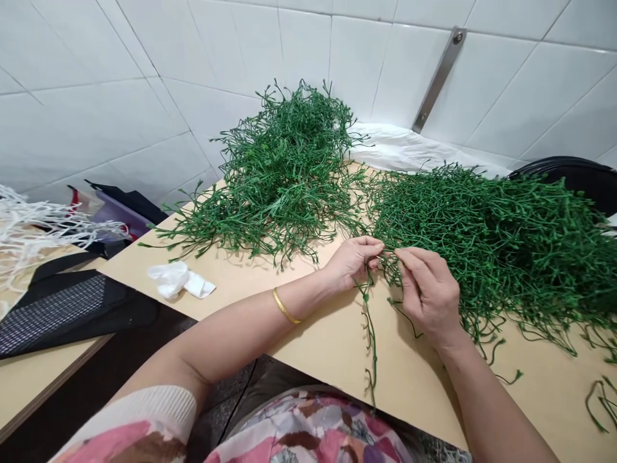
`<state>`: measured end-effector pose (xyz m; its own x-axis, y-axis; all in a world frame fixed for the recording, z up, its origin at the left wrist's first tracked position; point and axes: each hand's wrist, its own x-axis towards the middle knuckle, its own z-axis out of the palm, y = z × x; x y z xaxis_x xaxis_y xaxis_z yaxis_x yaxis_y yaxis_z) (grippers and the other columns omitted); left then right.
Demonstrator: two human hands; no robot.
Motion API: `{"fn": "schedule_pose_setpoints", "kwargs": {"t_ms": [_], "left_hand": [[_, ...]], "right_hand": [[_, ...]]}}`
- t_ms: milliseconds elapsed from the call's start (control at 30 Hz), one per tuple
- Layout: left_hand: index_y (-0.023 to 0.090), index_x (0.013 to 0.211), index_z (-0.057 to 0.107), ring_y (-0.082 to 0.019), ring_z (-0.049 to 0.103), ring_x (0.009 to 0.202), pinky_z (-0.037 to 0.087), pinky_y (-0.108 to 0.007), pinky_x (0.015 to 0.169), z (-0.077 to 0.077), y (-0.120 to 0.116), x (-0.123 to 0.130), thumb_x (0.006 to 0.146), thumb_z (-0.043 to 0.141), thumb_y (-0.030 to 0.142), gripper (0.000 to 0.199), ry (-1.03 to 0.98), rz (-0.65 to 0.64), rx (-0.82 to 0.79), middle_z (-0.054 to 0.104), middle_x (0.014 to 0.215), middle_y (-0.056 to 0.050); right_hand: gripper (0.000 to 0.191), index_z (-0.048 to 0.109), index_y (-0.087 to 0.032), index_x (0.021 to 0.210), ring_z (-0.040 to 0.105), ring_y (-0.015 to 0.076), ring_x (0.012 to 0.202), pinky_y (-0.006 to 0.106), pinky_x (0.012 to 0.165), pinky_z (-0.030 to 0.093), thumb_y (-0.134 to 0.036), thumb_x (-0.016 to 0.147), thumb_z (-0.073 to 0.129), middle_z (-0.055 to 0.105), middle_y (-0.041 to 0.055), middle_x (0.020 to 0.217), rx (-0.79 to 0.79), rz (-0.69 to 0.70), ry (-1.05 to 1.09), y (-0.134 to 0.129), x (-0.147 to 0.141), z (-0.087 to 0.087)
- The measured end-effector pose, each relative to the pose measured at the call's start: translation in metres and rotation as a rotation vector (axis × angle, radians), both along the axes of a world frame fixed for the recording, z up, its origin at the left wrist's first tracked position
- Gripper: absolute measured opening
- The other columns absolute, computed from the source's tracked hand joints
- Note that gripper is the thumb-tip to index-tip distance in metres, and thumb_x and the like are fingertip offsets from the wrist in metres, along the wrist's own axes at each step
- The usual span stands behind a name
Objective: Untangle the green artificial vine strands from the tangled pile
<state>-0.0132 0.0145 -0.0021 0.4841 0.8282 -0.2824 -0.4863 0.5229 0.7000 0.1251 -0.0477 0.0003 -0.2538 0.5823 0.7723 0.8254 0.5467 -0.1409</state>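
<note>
My left hand point(353, 262), with a gold bracelet point(285, 306) on its wrist, is closed in a pinch on a thin green plastic stem point(370, 328). Part of that stem hangs below the hand past the table's front edge. Close beside it, my right hand point(430, 292) is also closed, thumb and forefinger pinching a green stem near the left fingertips. Whether both hands grip the same stem cannot be made out. Behind the left hand rises a heap of green stems point(289, 161) with small budded tips. A second, wider pile of stems point(482, 238) spreads behind and right of the right hand.
A crumpled white tissue point(180, 280) lies on the tan tabletop point(308, 350). White strands point(53, 222) and a black mesh bag point(53, 315) are on another surface at left. A tiled wall point(231, 51) with a metal bracket point(441, 77) stands behind. Loose stems point(600, 405) lie at right.
</note>
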Motion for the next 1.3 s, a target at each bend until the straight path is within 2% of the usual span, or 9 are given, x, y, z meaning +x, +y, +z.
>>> {"fn": "schedule_pose_setpoints", "kwargs": {"t_ms": [100,200,367,567,700,900,1067,1200,1300], "left_hand": [[0.013,0.071,0.05,-0.003,0.041,0.037,0.033,-0.015,0.041,-0.001,-0.001,0.0,0.072,0.055,0.007,0.007,0.004,-0.009,0.024,0.055,0.053,0.001],[0.013,0.072,0.05,-0.004,0.041,0.036,0.032,-0.014,0.04,0.001,-0.003,-0.002,0.072,0.055,0.01,0.007,0.042,-0.013,0.034,0.056,0.052,0.0],[0.014,0.068,0.048,-0.002,0.038,0.035,0.026,-0.012,0.038,0.001,-0.003,-0.004,0.071,0.055,0.011,0.008,-0.006,-0.069,0.028,0.053,0.052,0.001],[0.012,0.062,0.046,0.001,0.029,0.037,0.016,-0.012,0.037,-0.01,-0.001,-0.002,0.068,0.061,0.013,0.016,-0.043,-0.14,0.086,0.049,0.051,0.001],[0.012,0.063,0.048,0.001,0.027,0.036,0.014,-0.013,0.037,-0.014,-0.001,-0.001,0.069,0.062,0.015,0.016,0.013,-0.154,0.159,0.048,0.051,0.002],[0.012,0.063,0.049,0.0,0.031,0.038,0.017,-0.015,0.038,-0.015,-0.002,0.0,0.066,0.065,0.02,0.018,0.104,-0.07,0.272,0.044,0.05,0.005],[0.012,0.064,0.049,-0.002,0.036,0.039,0.022,-0.015,0.04,-0.015,-0.003,0.0,0.067,0.065,0.023,0.019,0.095,-0.108,0.288,0.045,0.049,0.005],[0.013,0.064,0.047,-0.002,0.041,0.042,0.029,-0.016,0.044,-0.014,-0.005,0.001,0.064,0.067,0.019,0.021,0.041,-0.182,0.222,0.053,0.054,0.002],[0.013,0.062,0.045,-0.003,0.041,0.041,0.031,-0.016,0.044,-0.013,-0.006,0.002,0.065,0.066,0.021,0.022,0.019,-0.177,0.172,0.054,0.054,0.001]], "right_hand": [[0.028,0.056,-0.016,0.108,0.055,0.0196,0.085,0.035,0.075,0.045,-0.014,0.081,0.049,0.063,0.0093,0.093,-0.088,-0.007,-0.06,0.004,0.0,-0.005],[0.022,0.058,-0.016,0.102,0.054,0.0182,0.078,0.035,0.072,0.045,-0.016,0.082,0.047,0.063,0.0076,0.084,-0.17,-0.012,0.007,0.006,0.0,-0.009],[0.019,0.062,-0.017,0.092,0.056,0.0168,0.078,0.032,0.071,0.045,-0.02,0.084,0.045,0.062,0.0065,0.083,-0.323,0.085,0.173,0.005,0.001,-0.006],[0.027,0.064,-0.018,0.09,0.058,0.017,0.085,0.031,0.074,0.045,-0.028,0.088,0.04,0.062,0.0067,0.09,-0.471,0.071,0.462,0.004,0.007,-0.001],[0.024,0.064,-0.018,0.088,0.059,0.0174,0.085,0.031,0.077,0.045,-0.033,0.085,0.046,0.065,0.0058,0.088,-0.624,0.091,0.461,0.005,0.011,-0.002],[0.029,0.059,-0.018,0.098,0.057,0.0173,0.084,0.03,0.075,0.044,-0.037,0.076,0.057,0.063,0.0054,0.093,-0.748,0.041,0.374,0.006,0.007,-0.003],[0.018,0.058,-0.017,0.089,0.054,0.0136,0.069,0.025,0.064,0.041,-0.03,0.084,0.047,0.062,0.0029,0.077,-0.702,0.023,0.252,0.003,0.002,-0.002],[0.02,0.055,-0.018,0.081,0.051,0.0116,0.06,0.023,0.057,0.036,-0.027,0.088,0.038,0.058,0.0004,0.067,-0.604,-0.032,0.162,0.002,0.002,-0.002],[0.02,0.054,-0.02,0.078,0.05,0.0118,0.056,0.024,0.057,0.034,-0.024,0.088,0.037,0.057,-0.0008,0.062,-0.509,-0.06,0.053,0.003,0.004,-0.004]]}}
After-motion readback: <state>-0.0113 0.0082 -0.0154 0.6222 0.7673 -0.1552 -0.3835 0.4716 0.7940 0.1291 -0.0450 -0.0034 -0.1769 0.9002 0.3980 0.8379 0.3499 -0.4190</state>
